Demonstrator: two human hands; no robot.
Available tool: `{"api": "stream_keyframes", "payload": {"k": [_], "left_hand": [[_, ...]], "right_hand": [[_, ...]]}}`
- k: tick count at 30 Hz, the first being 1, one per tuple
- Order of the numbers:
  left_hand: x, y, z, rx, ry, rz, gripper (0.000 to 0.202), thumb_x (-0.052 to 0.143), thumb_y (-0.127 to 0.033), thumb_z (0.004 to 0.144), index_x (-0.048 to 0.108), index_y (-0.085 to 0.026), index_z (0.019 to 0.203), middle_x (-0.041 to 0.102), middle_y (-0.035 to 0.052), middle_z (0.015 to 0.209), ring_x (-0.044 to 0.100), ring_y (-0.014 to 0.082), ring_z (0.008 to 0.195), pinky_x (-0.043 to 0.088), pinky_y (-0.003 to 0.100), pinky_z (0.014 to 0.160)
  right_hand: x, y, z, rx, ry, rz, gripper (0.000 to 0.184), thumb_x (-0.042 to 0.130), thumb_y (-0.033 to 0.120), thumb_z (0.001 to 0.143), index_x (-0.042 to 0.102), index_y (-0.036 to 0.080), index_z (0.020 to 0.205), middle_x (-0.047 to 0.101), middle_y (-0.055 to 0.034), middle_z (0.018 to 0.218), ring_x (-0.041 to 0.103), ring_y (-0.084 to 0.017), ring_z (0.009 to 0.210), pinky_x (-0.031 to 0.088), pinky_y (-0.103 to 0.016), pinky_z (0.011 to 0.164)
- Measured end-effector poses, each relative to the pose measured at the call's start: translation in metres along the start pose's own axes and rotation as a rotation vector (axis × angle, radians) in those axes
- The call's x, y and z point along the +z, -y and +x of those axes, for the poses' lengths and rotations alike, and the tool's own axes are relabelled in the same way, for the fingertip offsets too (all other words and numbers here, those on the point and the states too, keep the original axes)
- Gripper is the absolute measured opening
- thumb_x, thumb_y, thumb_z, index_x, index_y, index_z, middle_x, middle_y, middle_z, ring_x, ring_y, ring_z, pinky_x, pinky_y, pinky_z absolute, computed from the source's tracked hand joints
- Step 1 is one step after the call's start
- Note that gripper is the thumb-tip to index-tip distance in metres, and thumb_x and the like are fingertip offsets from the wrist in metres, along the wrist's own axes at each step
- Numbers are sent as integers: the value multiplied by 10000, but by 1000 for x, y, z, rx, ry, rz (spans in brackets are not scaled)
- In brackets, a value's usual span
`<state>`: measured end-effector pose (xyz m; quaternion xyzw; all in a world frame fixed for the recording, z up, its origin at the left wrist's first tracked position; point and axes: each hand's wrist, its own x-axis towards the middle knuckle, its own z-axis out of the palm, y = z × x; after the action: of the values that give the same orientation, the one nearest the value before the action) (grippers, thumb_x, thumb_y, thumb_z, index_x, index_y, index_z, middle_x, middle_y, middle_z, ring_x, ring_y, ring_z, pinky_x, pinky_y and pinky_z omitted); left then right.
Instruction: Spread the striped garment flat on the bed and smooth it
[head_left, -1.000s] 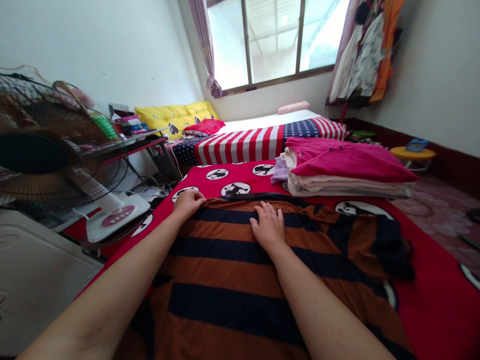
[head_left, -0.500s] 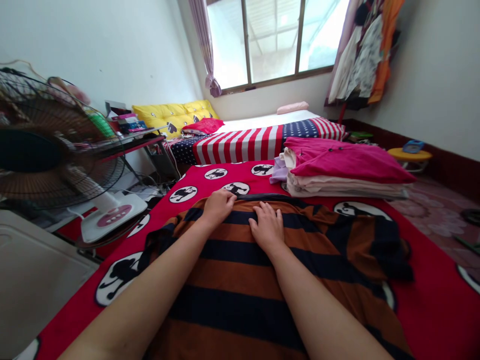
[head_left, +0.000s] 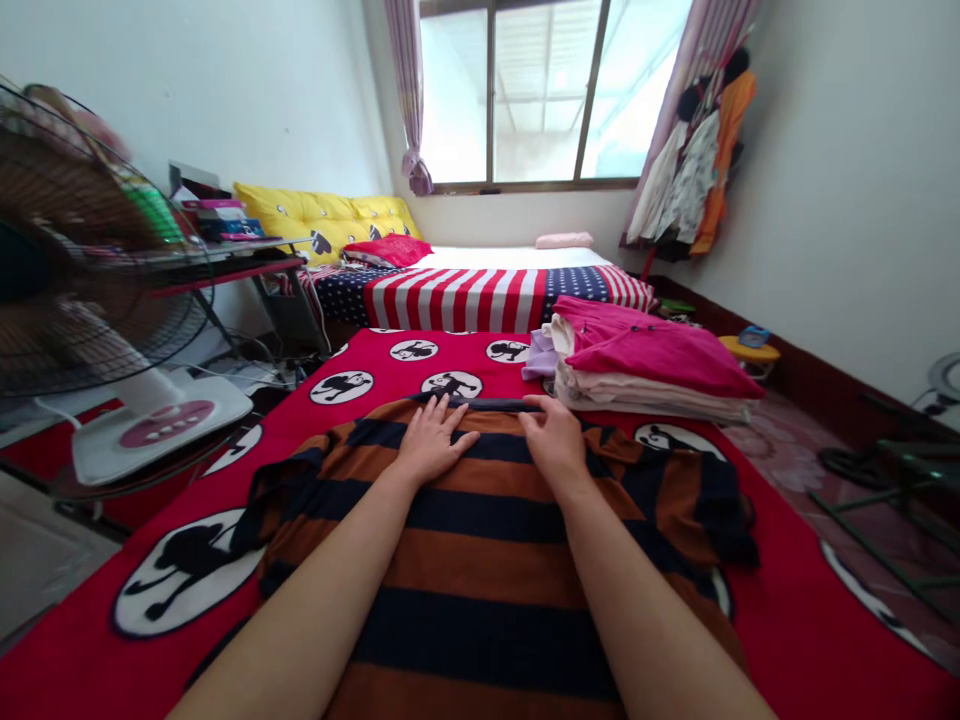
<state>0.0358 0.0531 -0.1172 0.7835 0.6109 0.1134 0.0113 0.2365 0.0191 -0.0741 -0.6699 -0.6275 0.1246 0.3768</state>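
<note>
Head view, reading from the left: we see a standing fan (head_left: 90, 280) beside the red blanket (head_left: 795, 660), and on that blanket a brown-and-navy striped shirt (head_left: 480, 620) lies spread flat, running from the near edge of the picture up to its dark hem. Our left hand (head_left: 431, 445) rests palm down just below the hem, fingers fanned out and pressing the cloth, forearm stretched straight forward. We judge the shirt light, soft and limp, likely to slide and wrinkle over the blanket, so it is best taken along the hem or at the 2 outer edges rather than mid-panel. Our right hand (head_left: 555, 440) lies flat just beside the left, fingers close together with the tips on the hem, nothing pinched. Beyond it, near but apart, sits a stack of folded clothes (head_left: 660, 360).
</note>
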Motion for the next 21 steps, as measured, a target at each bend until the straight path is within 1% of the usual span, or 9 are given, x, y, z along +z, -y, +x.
{"api": "stream_keyframes", "payload": {"k": [3,7,11,13,16,17,18,19,21], "left_hand": [[0,0,0,0,-6,-12,700,299,-689,865,364,-295,1440,222,66,1552,159,288,1431,158,457,1142],[1,0,0,-1,-14,-21,695,304,-683,868,374,-289,1436,225,73,1551,158,286,1432,153,455,1143],[1,1,0,2,-16,-29,695,305,-680,868,374,-285,1436,226,84,1550,160,286,1431,150,459,1143],[1,1,0,4,-18,-28,691,308,-677,869,376,-287,1435,232,78,1549,163,287,1431,157,460,1142],[0,1,0,10,-9,-1,641,336,-607,892,376,-271,1437,228,77,1550,160,286,1431,171,460,1139],[0,1,0,11,-3,14,617,351,-564,901,377,-260,1437,223,81,1551,159,285,1432,174,458,1139],[-1,1,0,11,4,28,598,365,-523,905,378,-250,1437,218,84,1552,159,284,1432,177,455,1139],[-2,1,0,10,11,40,584,377,-490,906,379,-245,1436,216,85,1553,161,282,1432,179,452,1140],[-3,0,-1,8,21,57,577,391,-463,903,377,-244,1436,215,80,1553,163,279,1431,182,448,1141]], "right_hand": [[-41,-22,14,155,-76,-270,270,538,314,794,700,274,1007,710,-65,1011,649,-264,945,464,-357,778],[-65,-53,24,291,77,-496,413,641,388,697,691,236,1078,698,-117,1052,623,-324,1013,447,-393,786],[-69,-39,17,169,169,-500,264,605,262,684,740,268,911,715,-69,981,645,-268,937,440,-323,713],[-75,-15,8,-27,345,-392,209,626,240,661,744,252,833,721,-39,885,651,-224,844,432,-278,661],[-85,15,-5,-231,874,-38,236,656,344,688,743,205,858,706,-15,761,629,-165,697,429,-230,596],[-87,20,-7,-248,983,49,268,635,386,718,742,191,869,700,-13,740,619,-154,667,428,-224,584],[-88,22,-8,-243,993,68,282,610,404,745,740,183,862,694,-14,726,609,-147,648,422,-222,575],[-87,20,-7,-224,908,11,266,597,395,759,737,180,830,689,-17,719,602,-146,643,410,-224,568],[-83,13,-2,-166,604,-227,182,612,334,741,722,190,738,687,-30,735,601,-158,675,373,-234,561]]}}
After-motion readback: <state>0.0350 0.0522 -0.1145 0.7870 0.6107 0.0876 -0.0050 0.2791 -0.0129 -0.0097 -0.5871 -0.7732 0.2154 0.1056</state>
